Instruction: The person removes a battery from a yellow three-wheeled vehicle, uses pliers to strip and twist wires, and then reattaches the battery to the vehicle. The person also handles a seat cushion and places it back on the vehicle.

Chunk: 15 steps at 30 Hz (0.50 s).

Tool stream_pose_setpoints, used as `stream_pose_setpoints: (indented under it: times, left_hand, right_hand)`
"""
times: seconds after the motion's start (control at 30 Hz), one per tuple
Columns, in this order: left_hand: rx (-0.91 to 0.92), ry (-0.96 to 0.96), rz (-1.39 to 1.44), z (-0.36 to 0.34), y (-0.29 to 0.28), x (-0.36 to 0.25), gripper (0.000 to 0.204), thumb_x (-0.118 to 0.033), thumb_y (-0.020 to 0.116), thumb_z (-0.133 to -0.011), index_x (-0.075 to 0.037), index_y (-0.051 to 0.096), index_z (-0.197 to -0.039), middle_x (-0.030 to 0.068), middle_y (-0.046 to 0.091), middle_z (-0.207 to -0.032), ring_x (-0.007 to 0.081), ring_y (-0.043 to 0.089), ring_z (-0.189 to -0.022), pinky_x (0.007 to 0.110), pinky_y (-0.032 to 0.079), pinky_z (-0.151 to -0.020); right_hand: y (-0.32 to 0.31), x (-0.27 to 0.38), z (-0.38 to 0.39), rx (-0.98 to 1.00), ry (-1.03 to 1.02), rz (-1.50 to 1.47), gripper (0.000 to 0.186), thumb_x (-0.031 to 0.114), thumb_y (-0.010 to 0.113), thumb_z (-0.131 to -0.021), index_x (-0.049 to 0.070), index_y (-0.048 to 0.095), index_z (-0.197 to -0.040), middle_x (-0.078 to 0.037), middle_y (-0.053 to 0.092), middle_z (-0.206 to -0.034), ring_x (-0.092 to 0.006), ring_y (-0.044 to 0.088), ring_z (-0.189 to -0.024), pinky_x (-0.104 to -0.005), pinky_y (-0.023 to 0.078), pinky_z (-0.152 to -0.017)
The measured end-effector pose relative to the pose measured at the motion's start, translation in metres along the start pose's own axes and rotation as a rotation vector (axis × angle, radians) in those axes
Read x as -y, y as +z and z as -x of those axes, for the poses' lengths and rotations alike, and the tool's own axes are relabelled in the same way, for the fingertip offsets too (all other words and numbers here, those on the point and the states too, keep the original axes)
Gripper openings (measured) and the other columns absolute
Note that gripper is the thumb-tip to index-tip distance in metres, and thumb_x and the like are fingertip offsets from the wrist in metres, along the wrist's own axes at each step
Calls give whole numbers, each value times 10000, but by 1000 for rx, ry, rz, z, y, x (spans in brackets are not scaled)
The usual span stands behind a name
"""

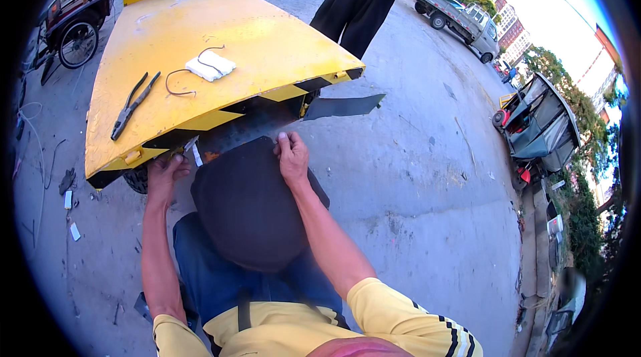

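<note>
My left hand is at the lower front edge of a yellow metal platform with black-and-yellow stripes. Its fingers are closed together, and whatever they hold is hidden. A short white strip hangs beside it. My right hand pinches thumb against forefinger at the upper right edge of a dark, rounded, flat piece over my lap. I cannot make out what is in that pinch. Lying on the platform are pliers with dark handles and a white block with dark wires.
A dark flap sticks out from the platform's right corner. Beyond the platform stands a person in black trousers. A cart is at left, a covered three-wheeler at right, and a truck farther back. Scraps litter the ground at left.
</note>
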<state>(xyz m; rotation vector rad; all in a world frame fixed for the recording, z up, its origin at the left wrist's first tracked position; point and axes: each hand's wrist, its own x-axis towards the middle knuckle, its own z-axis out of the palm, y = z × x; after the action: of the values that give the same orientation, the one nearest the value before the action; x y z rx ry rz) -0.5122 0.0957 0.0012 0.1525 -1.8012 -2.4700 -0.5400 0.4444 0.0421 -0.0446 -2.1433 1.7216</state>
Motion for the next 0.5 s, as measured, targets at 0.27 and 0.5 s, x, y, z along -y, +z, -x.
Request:
stream_pose_setpoints:
  times: [0.27, 0.5]
  left_hand:
    - [-69, 173, -275, -24, 3, 12, 322, -228, 676, -1071, 65, 676, -1205, 114, 745, -961, 195, 738, -854, 336, 621, -810]
    - [-148, 246, -398, -33, 6, 16, 270, -220, 649, -1085, 42, 668, -1151, 74, 689, -836, 150, 642, -730, 318, 533, -679]
  right_hand:
    - [3, -2, -3, -11, -4, -21, 310, 284, 619, -1085, 23, 660, -923, -41, 657, -673, -125, 597, -628, -316, 475, -616]
    - [1, 1, -1, -14, 3, 3, 312, 299, 626, -1084, 27, 671, -936, -35, 667, -681, -119, 617, -640, -313, 486, -622]
